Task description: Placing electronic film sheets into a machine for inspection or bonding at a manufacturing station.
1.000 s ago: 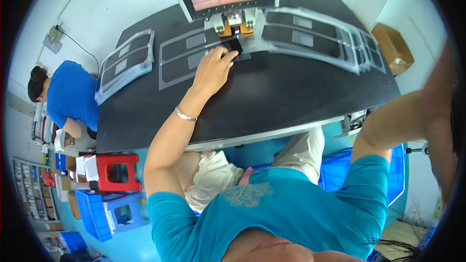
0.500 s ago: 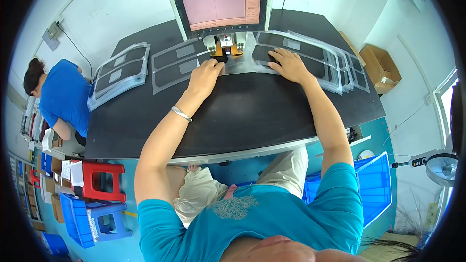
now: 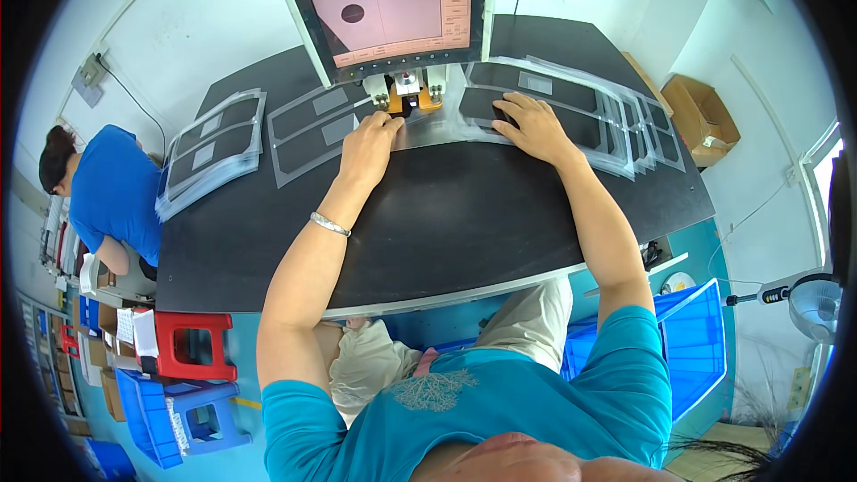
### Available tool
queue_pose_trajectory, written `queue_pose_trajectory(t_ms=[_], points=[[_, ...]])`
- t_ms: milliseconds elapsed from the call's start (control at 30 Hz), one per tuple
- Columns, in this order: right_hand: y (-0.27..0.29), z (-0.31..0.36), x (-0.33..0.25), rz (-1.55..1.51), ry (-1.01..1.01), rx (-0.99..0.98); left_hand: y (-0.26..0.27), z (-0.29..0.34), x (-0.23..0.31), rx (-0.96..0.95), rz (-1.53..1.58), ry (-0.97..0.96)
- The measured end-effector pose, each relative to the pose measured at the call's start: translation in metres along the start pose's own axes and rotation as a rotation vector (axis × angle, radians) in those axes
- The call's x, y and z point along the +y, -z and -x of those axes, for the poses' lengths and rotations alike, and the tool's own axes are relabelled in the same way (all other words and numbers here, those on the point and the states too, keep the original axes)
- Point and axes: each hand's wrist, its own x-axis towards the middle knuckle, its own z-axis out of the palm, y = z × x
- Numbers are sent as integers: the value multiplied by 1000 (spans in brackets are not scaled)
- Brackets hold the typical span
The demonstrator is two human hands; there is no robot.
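A dark sheet with clear borders [image 3: 299, 141] lies left of the machine, its right end reaching under my left hand [image 3: 367, 147]. The fingers of that hand are bunched together and closed at the sheet's edge, just in front of the machine's orange-footed head [image 3: 409, 100]; the thumb side is partly hidden. My right hand [image 3: 533, 128] rests palm down, fingers spread, on a fanned stack of similar dark sheets [image 3: 580, 129] right of the machine. Above the head, the monitor [image 3: 379, 13] displays a dark round spot on a pale pink field.
Another stack of sheets [image 3: 214, 152] lies at the left of the black table [image 3: 464, 214]. A cardboard box [image 3: 701, 120] stands beyond the right edge. On the left, a person in blue [image 3: 112, 196] bends over, near a red stool [image 3: 194, 345] and a blue stool [image 3: 207, 415].
A dark round spot and a dark corner have appeared on the monitor. My left hand has shifted slightly, its fingers more bunched. My right hand stays on the stack; the whole view has tilted a little.
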Motion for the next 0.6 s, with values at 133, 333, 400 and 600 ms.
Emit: queue_pose_trajectory(t_ms=[133,333,400,600], points=[[8,0,-2,-119,-12,44,-1,1,0,9,-7,4],[22,-2,-25,-352,-37,130,-2,-1,-4,26,-42,-41],[30,-3,-36,-477,-85,78,5,1,0,32,-59,-57],[38,1,-67,-1416,-614,-364,41,45,66,91,174,-355]])
